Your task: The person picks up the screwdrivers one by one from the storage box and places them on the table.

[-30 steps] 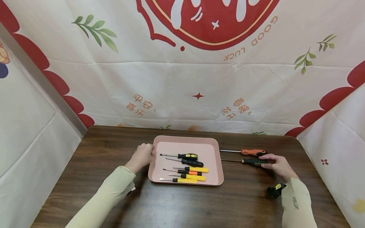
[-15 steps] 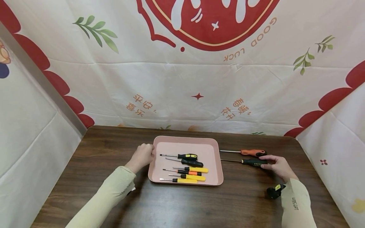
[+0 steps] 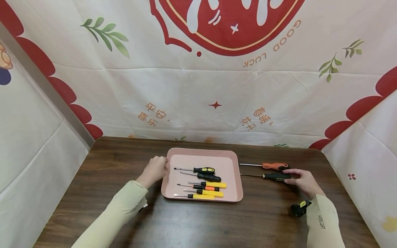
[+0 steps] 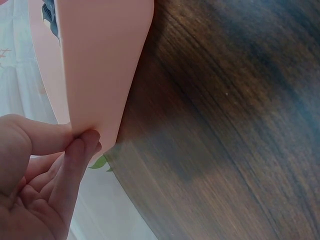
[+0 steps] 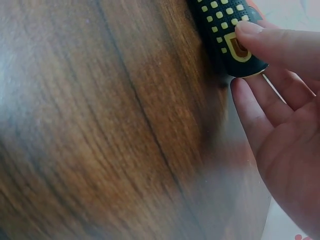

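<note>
My left hand [image 3: 155, 170] pinches the left rim of a pink tray [image 3: 201, 160], thumb inside and fingers outside in the left wrist view. Several screwdrivers lie side by side in the tray, among them a black-and-yellow one [image 3: 203, 170], a black one [image 3: 209, 177] and a yellow one [image 3: 214, 194]. To the right of the tray, my right hand [image 3: 304, 181] holds the handle end of a long screwdriver [image 3: 275, 177] with a black, yellow-dotted grip. Its thumb presses on the handle, with the fingertips at the butt end in the right wrist view. That screwdriver's shaft points at the tray's right wall.
A screwdriver with an orange handle [image 3: 271, 165] lies just behind the black-gripped one. A black wrist device [image 3: 299, 208] sits at the right cuff. The brown wooden table [image 3: 198, 224] ends at a printed white cloth [image 3: 186, 93], which also hangs at both sides.
</note>
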Available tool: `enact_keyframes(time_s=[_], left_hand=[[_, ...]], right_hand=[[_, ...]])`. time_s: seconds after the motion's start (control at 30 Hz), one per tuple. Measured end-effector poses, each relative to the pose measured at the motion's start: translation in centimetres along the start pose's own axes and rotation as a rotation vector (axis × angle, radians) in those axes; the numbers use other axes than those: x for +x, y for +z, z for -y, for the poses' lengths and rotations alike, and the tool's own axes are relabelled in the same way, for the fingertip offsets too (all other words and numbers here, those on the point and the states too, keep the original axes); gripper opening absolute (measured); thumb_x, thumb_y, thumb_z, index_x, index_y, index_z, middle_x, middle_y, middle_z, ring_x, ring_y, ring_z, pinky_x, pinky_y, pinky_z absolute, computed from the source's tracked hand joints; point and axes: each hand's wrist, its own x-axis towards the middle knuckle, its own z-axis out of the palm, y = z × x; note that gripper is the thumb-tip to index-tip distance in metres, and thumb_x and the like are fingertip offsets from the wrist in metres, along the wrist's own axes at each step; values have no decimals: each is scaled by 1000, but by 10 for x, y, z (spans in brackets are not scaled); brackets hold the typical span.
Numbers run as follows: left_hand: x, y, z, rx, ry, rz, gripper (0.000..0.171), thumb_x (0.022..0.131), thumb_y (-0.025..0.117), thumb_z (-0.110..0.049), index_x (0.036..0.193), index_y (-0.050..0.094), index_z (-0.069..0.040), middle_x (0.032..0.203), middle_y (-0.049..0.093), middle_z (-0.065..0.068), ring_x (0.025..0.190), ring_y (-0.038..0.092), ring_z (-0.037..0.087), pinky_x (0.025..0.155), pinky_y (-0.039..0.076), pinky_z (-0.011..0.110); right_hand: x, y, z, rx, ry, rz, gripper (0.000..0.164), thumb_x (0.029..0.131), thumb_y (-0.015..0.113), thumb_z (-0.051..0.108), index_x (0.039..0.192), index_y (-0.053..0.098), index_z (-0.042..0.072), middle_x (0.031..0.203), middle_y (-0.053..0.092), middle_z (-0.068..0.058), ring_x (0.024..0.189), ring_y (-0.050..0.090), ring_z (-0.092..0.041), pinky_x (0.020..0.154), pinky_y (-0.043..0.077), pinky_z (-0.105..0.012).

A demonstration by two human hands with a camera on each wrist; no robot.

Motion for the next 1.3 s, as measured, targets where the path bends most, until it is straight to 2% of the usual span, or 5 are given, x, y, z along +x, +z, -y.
enact_keyframes(time_s=[0.3, 0.5, 0.73, 1.03, 1.3], left_hand=[[-2, 1, 1, -4, 18, -12, 26, 67, 59, 6, 53, 44, -9, 48, 38, -2, 48, 34, 14, 44, 31, 26], [-2, -1, 1, -12, 1, 2, 26, 68, 59, 6, 53, 45, -9, 49, 38, -2, 49, 34, 14, 44, 31, 26], [-2, 0, 1, -2, 3, -2, 26, 68, 60, 6, 53, 44, -9, 49, 38, -2, 49, 34, 14, 44, 31, 25], [0, 1, 2, 6, -11, 10, 20, 68, 60, 5, 56, 50, -8, 49, 45, 0, 49, 38, 15, 45, 34, 27], [1, 1, 2, 8, 7, 3, 21, 68, 60, 5, 55, 49, -8, 49, 44, 0, 49, 37, 15, 45, 33, 27]], right_hand=[[-2, -1, 1, 13, -18, -7, 54, 75, 72, 21, 118, 55, -6, 128, 44, -27, 87, 47, 4, 70, 41, -11], [-4, -4, 6, 10, 15, -9, 55, 78, 69, 27, 122, 52, -4, 131, 43, -27, 108, 45, -21, 86, 40, -38], [-6, -13, 22, 2, -14, -29, 60, 81, 65, 35, 126, 50, -2, 122, 57, -15, 89, 45, 17, 77, 45, -22], [9, -4, 42, 166, -178, -36, 52, 83, 65, 22, 123, 50, -6, 108, 65, 0, 88, 58, 8, 70, 47, -13], [5, 11, 98, 234, -343, 65, 54, 84, 63, 15, 126, 43, -13, 102, 58, 24, 93, 59, 4, 72, 49, -18]])
